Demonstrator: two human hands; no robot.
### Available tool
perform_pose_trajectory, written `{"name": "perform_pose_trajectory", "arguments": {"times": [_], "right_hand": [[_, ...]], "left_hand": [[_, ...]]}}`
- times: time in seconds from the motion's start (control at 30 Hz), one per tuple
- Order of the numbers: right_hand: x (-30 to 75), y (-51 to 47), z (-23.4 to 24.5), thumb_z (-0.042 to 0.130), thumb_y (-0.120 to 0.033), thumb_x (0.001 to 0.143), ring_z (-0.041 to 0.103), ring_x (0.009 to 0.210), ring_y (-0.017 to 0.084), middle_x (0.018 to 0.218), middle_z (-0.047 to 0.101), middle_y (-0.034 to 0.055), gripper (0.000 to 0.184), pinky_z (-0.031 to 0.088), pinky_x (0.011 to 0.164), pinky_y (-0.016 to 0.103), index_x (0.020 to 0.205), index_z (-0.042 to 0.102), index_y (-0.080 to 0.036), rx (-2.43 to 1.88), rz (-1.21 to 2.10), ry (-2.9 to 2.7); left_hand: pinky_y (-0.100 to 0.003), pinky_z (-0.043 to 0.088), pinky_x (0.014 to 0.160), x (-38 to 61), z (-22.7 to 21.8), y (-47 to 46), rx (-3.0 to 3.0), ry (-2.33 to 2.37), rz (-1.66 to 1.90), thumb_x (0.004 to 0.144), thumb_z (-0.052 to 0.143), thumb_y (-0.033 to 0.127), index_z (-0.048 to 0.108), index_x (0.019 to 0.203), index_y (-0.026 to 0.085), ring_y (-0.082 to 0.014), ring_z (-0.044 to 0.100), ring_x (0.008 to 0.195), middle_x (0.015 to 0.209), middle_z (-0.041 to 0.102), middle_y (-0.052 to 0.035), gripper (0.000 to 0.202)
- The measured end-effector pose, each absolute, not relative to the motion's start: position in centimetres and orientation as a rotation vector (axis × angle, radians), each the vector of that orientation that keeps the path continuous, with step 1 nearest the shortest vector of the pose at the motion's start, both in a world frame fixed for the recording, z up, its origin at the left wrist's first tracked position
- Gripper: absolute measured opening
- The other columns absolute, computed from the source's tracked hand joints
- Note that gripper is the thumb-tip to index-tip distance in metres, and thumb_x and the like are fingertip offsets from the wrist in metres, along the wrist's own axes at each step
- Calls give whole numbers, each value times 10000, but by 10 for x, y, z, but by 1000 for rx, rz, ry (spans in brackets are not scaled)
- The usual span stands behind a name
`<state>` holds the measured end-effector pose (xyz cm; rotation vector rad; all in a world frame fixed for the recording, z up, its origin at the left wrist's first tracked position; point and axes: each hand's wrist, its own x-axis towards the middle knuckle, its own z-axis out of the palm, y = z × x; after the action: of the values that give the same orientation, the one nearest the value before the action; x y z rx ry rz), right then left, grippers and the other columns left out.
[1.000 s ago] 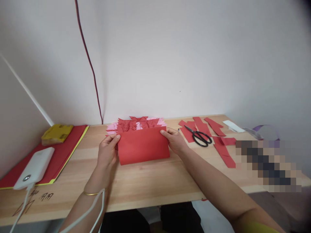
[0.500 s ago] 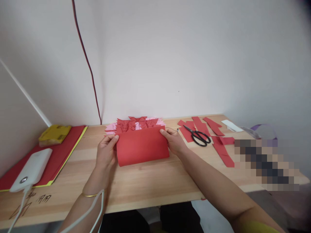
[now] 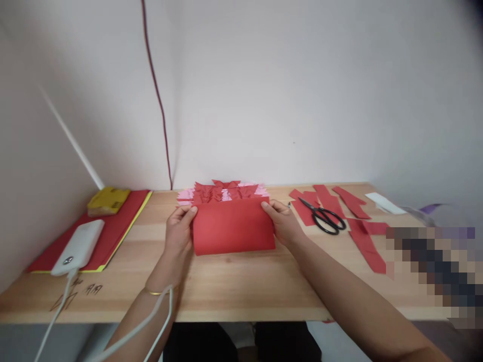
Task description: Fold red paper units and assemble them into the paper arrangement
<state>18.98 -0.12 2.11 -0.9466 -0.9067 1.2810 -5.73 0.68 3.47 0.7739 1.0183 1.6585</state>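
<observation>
A red sheet of paper (image 3: 234, 226), with its lower edge curved as if folded over, is held up between my two hands above the table. My left hand (image 3: 180, 229) pinches its upper left corner, thumb on the near face. At the upper right corner, my right hand (image 3: 283, 221) grips in the same way. Behind the sheet stand folded paper pieces (image 3: 226, 191) in red and pink, partly hidden by it. Black-handled scissors (image 3: 324, 216) lie to the right of my right hand, on red paper scraps (image 3: 302, 213).
On the left, a white power bank (image 3: 79, 246) with a cable and a yellow packet (image 3: 109, 201) rest on red and yellow sheets (image 3: 124, 226). More red strips (image 3: 368, 246) and a white strip (image 3: 385, 203) lie at right. A dark red cord (image 3: 156, 90) hangs along the wall.
The view has swung left, so everything appears shifted to the right. Both hands keep hold of the red sheet, which now looks more level.
</observation>
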Motion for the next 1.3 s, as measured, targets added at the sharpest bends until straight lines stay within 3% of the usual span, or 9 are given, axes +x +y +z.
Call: {"name": "perform_pose_trajectory", "arguments": {"times": [0.87,1.3], "right_hand": [[193,3,11,734,-464,684,574,604,154,694,665,-14,256,453,576,293,685,612,-239,-958,1333,-930],[192,2,13,749,-420,686,511,560,112,653,612,-26,257,414,523,246,646,597,-216,-930,1361,-887]], "left_hand": [[-223,420,568,-61,31,5,818,987,1630,574,795,267,631,664,164,-91,534,533,605,627,28,214],[-219,413,573,-60,34,4,803,989,1634,576,792,279,610,669,163,-90,531,543,616,625,30,235]]}}
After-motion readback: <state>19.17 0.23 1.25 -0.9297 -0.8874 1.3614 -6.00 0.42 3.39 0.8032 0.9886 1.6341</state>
